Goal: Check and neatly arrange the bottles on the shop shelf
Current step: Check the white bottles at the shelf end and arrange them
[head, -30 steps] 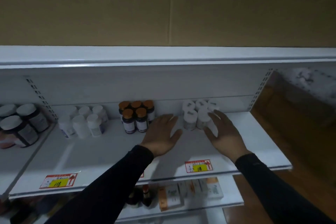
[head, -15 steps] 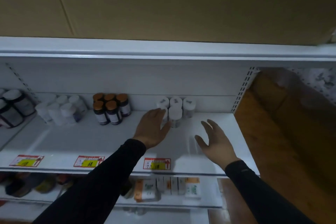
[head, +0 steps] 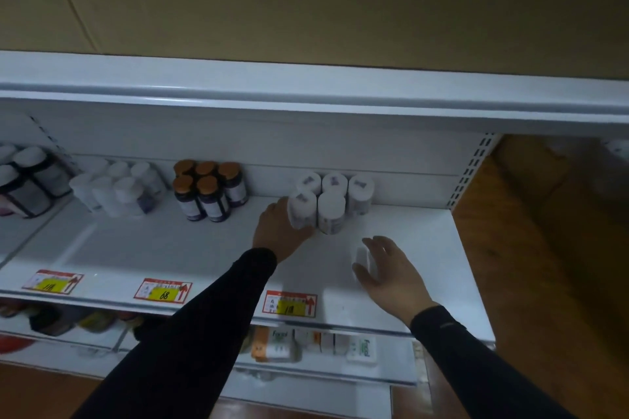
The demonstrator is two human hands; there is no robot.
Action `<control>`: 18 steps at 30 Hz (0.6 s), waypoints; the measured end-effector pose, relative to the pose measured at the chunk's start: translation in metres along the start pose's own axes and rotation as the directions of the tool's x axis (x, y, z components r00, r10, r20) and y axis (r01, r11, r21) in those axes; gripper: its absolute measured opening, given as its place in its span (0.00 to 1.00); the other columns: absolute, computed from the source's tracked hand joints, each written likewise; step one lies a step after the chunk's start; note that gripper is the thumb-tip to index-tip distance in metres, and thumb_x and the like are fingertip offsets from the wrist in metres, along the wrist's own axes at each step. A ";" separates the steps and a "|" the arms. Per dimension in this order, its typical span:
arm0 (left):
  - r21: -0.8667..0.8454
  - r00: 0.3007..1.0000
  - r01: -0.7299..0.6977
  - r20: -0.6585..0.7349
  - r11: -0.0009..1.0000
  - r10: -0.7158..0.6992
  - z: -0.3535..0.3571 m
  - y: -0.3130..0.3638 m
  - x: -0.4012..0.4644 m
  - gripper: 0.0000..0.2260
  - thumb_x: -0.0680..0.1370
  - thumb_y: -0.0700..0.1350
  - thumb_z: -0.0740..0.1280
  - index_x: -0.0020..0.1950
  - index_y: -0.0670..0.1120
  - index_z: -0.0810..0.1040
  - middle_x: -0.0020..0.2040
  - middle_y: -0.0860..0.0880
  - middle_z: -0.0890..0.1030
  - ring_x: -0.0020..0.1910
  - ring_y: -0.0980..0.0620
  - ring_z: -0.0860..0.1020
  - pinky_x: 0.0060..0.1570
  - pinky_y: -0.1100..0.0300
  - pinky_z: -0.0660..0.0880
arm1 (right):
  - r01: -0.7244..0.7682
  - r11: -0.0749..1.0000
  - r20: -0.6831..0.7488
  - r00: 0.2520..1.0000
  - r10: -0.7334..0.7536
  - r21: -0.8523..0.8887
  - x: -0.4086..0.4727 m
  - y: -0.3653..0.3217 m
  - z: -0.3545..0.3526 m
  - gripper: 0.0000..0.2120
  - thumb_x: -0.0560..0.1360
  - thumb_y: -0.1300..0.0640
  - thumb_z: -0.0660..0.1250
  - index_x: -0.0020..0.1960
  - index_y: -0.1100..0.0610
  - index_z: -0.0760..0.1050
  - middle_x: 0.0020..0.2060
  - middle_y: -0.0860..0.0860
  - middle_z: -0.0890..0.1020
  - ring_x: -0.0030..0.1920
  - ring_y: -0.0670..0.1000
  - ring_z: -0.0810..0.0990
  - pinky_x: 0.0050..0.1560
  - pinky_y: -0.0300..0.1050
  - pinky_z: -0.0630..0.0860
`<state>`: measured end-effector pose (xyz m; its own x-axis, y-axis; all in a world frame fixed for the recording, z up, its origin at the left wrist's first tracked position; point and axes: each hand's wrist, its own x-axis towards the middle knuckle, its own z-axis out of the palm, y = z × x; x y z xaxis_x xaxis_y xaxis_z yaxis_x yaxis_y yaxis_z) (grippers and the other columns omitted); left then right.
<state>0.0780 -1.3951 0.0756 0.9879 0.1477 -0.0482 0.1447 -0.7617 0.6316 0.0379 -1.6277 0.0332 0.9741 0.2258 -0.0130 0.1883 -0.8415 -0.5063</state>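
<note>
On the white shelf [head: 204,248], several white bottles [head: 332,211] stand in a tight cluster near the back right. My left hand [head: 280,236] lies flat against the left side of the front-left white bottle [head: 301,209], fingers apart, thumb along its base. My right hand [head: 391,270] is nearer the shelf front, its thumb and fingers loosely around one small white bottle [head: 362,257] that stands apart from the cluster. Left of the cluster stand several dark bottles with orange caps [head: 206,192], then a group of white bottles [head: 115,190].
Large dark jars with white lids [head: 27,180] sit at the far left. Red-and-yellow price tags [head: 291,303] line the shelf edge. Boxes [head: 279,343] fill the lower shelf. An upper shelf [head: 306,92] overhangs, with cardboard above. A perforated upright [head: 471,170] ends the shelf on the right.
My right hand has drawn back from the cluster toward the shelf front, with a small white bottle in it. My left hand moved right against the cluster. The view shifted right and downward.
</note>
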 end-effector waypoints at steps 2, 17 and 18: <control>-0.125 0.999 0.052 0.006 0.991 -0.052 0.006 -0.004 0.011 0.31 0.64 0.57 0.77 0.61 0.44 0.74 0.57 0.44 0.80 0.55 0.44 0.79 0.56 0.47 0.77 | -0.005 1.000 0.007 1.000 0.005 -0.004 0.004 -0.002 0.003 0.29 0.79 0.43 0.61 0.76 0.52 0.62 0.75 0.52 0.64 0.74 0.51 0.63 0.71 0.42 0.61; -0.670 0.994 0.102 0.038 0.736 -0.102 0.001 -0.005 -0.005 0.21 0.66 0.55 0.75 0.55 0.51 0.78 0.50 0.50 0.83 0.48 0.52 0.82 0.48 0.55 0.79 | -0.109 0.909 -0.028 0.991 0.132 0.401 0.000 -0.027 0.000 0.23 0.78 0.46 0.66 0.71 0.50 0.69 0.65 0.45 0.73 0.63 0.46 0.74 0.61 0.36 0.68; -0.720 0.994 0.108 0.074 0.685 -0.079 -0.004 -0.003 -0.010 0.18 0.69 0.52 0.76 0.56 0.51 0.78 0.50 0.49 0.84 0.47 0.52 0.82 0.48 0.55 0.79 | -0.122 0.867 -0.025 0.988 0.152 0.483 0.000 -0.031 -0.001 0.21 0.78 0.46 0.66 0.69 0.48 0.71 0.63 0.44 0.75 0.61 0.45 0.76 0.60 0.36 0.71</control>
<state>0.0672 -1.3922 0.0774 0.9748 0.1603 -0.1553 0.1654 -0.0512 0.9849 0.0320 -1.6018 0.0499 0.9942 0.0826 -0.0685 -0.0157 -0.5197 -0.8542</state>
